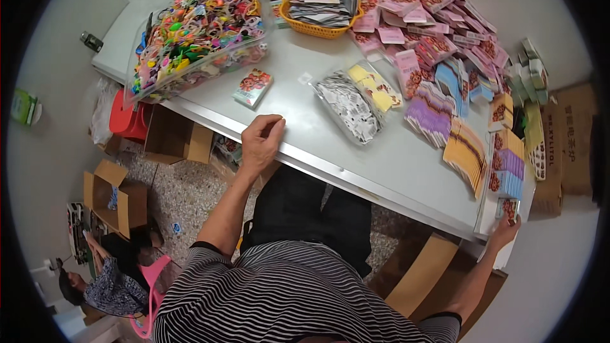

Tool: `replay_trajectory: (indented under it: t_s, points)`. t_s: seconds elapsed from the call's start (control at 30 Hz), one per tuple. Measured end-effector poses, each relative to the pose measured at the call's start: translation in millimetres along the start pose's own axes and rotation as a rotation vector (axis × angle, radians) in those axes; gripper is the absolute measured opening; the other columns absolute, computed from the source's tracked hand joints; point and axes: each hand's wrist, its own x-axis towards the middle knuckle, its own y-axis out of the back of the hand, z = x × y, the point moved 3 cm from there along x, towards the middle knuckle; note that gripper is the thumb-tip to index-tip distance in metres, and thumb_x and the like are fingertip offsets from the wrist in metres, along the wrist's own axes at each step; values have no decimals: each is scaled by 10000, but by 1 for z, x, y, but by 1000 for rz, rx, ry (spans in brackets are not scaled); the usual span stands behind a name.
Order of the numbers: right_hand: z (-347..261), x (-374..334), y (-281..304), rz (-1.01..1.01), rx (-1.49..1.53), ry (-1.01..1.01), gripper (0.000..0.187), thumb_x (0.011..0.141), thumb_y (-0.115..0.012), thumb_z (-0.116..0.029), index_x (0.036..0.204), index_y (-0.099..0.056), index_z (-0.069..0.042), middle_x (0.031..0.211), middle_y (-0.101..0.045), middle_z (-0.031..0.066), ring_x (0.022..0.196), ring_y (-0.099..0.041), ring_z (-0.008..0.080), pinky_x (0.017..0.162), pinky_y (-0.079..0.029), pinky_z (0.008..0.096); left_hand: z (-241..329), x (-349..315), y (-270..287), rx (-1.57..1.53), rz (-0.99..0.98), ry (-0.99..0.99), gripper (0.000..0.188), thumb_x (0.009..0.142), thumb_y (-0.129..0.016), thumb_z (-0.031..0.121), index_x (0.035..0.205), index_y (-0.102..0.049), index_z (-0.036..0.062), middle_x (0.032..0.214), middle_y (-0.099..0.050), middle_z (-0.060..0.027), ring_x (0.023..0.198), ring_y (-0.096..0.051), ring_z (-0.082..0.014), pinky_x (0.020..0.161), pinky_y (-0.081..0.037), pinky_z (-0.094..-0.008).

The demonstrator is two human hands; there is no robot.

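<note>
At the far right end of the table, my right hand [505, 234] closes around a small printed box [509, 208], beside a row of stacked small cartons [506, 171]. My left hand [262, 145] rests at the table's front edge with fingers curled in and thumb against them; nothing shows in it. Just beyond it lies a flat green-and-white box [253, 87] with a red picture. Farther right, a clear tray [363, 142] holds small white packets and yellow cards. Fanned purple cartons [429, 112] and orange cartons [464, 157] lie between the tray and my right hand.
A clear bin [219, 63] of colourful trinkets stands at left. Behind are a yellow basket [318, 29] of silver packets and heaped pink boxes [416, 13]. Cardboard boxes [135, 200] and a red stool [124, 117] stand on the floor. Another person [117, 289] sits at lower left.
</note>
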Motion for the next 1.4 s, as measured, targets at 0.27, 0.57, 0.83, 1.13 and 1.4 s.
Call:
replay_trajectory:
  t_s: [0.27, 0.57, 0.83, 1.13, 1.4]
  points:
    - [-24, -40, 47, 118, -142, -72, 696, 901, -762, -379, 1407, -489, 13, 1270, -621, 222, 950, -652, 273, 858, -529, 376, 20, 41, 71, 276, 214, -183, 186, 861, -764, 129, 998, -704, 19, 1048, -699, -122, 959, -658, -249, 836, -532, -357]
    - [-128, -67, 51, 192, -26, 50, 581, 949, -719, -264, 1408, -496, 15, 1279, -610, 184, 928, -608, 221, 801, -528, 353, 5, 75, 81, 733, -92, 79, 460, 740, -842, 234, 1092, -623, 34, 1253, -625, -171, 1153, -583, -365, 971, -473, -446]
    - [-373, -201, -4, -233, 468, 1018, 578, 736, -830, 39, 1255, -594, -52, 1327, -572, 199, 1040, -633, 291, 673, -558, 321, 109, 10, 51, 402, -103, -385, 467, 702, -797, 111, 1119, -605, 22, 1243, -618, -219, 1107, -587, -384, 954, -485, -443]
    - [-408, -207, -24, -414, 651, 1054, 486, 661, -786, 10, 1131, -691, -71, 1081, -633, 87, 813, -648, 274, 668, -549, 359, 183, -44, -44, 69, -473, -299, 626, 690, -896, 208, 1227, -626, 36, 1192, -659, -156, 1032, -656, -254, 844, -541, -344]
    - [-191, -88, -9, -165, 527, 162, 439, 885, -759, -53, 1262, -543, 11, 1018, -693, 83, 875, -660, 131, 747, -541, 270, 124, -26, -105, 179, -238, -125, 432, 931, -720, 132, 1328, -589, 26, 1180, -657, -121, 1023, -634, -190, 884, -514, -319]
